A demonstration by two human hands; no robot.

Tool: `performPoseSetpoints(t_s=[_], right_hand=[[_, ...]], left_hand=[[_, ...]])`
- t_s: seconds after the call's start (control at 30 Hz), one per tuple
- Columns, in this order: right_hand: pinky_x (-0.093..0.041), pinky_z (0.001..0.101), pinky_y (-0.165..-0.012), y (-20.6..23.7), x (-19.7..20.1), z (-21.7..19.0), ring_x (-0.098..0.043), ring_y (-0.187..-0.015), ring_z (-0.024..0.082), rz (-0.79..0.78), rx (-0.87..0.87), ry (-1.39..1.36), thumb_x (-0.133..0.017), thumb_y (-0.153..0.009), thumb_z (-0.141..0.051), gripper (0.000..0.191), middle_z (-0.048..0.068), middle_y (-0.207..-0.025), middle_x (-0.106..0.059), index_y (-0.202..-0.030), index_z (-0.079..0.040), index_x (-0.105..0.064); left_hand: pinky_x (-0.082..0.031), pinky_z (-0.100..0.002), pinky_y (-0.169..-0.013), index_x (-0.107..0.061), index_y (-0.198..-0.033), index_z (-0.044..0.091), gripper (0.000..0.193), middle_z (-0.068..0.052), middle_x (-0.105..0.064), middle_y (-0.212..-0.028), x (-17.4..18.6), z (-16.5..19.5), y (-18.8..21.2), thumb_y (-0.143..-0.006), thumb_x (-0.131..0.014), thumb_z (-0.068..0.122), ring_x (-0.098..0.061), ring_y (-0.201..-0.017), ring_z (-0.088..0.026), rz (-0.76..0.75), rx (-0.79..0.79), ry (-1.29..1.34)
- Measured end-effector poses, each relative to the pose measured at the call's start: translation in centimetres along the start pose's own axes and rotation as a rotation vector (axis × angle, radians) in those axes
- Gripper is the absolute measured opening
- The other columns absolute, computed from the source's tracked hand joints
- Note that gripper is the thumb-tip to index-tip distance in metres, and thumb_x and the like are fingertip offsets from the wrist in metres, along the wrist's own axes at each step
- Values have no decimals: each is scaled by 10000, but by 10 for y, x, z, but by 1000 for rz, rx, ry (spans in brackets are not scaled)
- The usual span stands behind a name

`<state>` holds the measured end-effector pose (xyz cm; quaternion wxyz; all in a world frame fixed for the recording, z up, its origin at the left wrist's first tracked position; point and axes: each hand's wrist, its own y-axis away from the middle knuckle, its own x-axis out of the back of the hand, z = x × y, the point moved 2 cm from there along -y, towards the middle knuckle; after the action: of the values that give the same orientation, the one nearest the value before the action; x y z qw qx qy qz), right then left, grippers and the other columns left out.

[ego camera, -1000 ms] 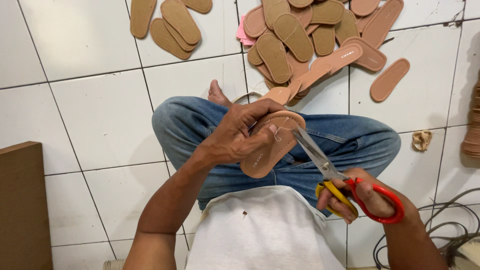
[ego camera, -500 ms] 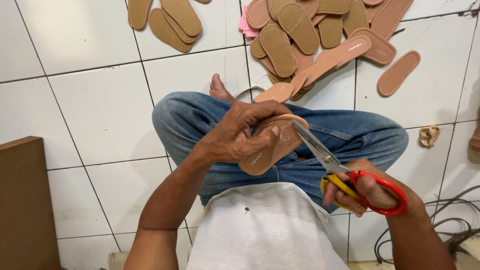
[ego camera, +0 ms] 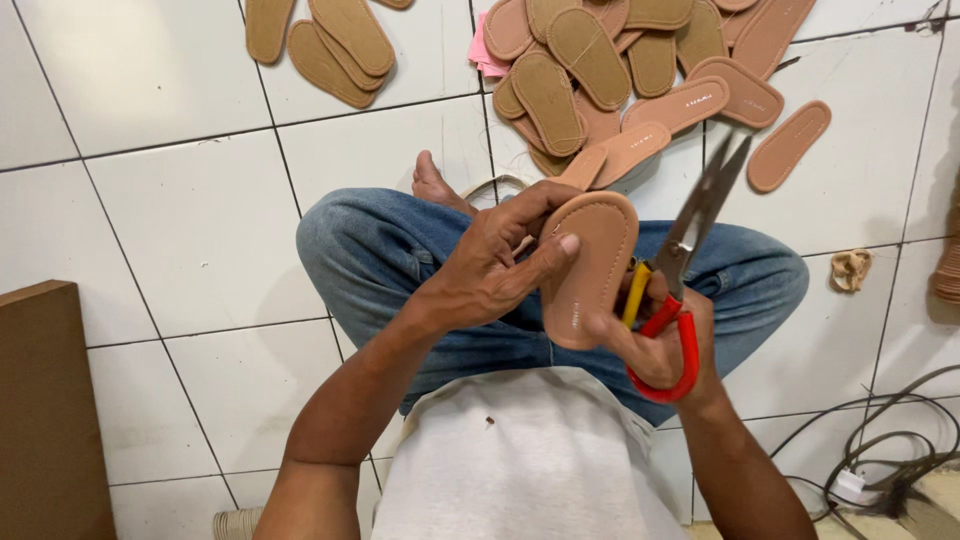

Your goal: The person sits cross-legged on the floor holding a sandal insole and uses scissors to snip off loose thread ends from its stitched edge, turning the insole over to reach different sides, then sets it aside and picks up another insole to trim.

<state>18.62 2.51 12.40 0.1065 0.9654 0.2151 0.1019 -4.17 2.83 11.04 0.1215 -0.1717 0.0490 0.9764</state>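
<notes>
I sit cross-legged on a white tiled floor in blue jeans. My left hand [ego camera: 495, 265] grips a tan sandal insole [ego camera: 592, 265] upright above my lap, thumb across its face. My right hand [ego camera: 655, 340] holds scissors [ego camera: 690, 230] with red and yellow handles; the blades point up and away, slightly apart, clear of the insole. Fingers of my right hand also touch the insole's lower right edge.
A heap of tan and pinkish insoles [ego camera: 620, 60] lies on the floor ahead, with a smaller pile [ego camera: 330, 40] to its left. A brown board [ego camera: 45, 410] stands at the left edge. Cables [ego camera: 880, 460] run at the lower right. A small scrap [ego camera: 852, 268] lies to the right.
The scissors have come off the insole's edge and swung upward. My right hand moved in toward the insole, which my left hand turned more upright.
</notes>
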Motion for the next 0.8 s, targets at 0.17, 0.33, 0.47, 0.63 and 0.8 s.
performPoseSetpoints(t_s=[0.17, 0.33, 0.47, 0.63, 0.8], right_hand=[[-564, 240, -690, -8, 11, -7, -673, -763, 89, 78, -85, 22, -795, -894, -153, 285, 51, -880, -728, -1068, 50, -694], [-454, 244, -591, -5, 36, -18, -554, -663, 94, 152, -78, 298, -792, -921, -172, 367, 41, -778, -613, -1185, 69, -712], [-458, 238, -533, 7, 57, -14, -557, -593, 110, -198, -184, -175, -639, -979, -556, 683, 35, -702, -582, -1132, 107, -705], [-447, 258, -488, 25, 45, 26, -563, -536, 114, -668, -347, -360, -438, -876, -851, 1045, 35, -669, -587, -1052, 131, -750], [-462, 285, -519, 29, 34, 47, -541, -503, 131, -676, -411, -479, -456, -849, -871, 1078, 44, -622, -564, -1040, 150, -746]], left_hand=[[-544, -242, -780, -564, -1308, 21, 377, -42, -621, -976, 10, -13, 0, -1157, -449, 347, -610, -853, -90, 25, 115, 273], [-563, -240, -672, -629, -1109, -43, 429, -57, -649, -834, 18, -20, -5, -1181, -451, 341, -642, -706, -108, 80, 145, 34], [-600, -245, -680, -614, -1197, -7, 399, -57, -696, -893, 24, -27, -6, -1082, -465, 345, -705, -735, -108, 266, 224, 302], [-603, -253, -752, -653, -1247, -25, 403, -42, -642, -963, 23, -33, -7, -1157, -511, 341, -656, -844, -101, 301, 164, 290], [-633, -262, -709, -645, -1240, 12, 417, -50, -686, -943, 20, -29, -8, -1101, -492, 375, -715, -836, -125, 316, 164, 182]])
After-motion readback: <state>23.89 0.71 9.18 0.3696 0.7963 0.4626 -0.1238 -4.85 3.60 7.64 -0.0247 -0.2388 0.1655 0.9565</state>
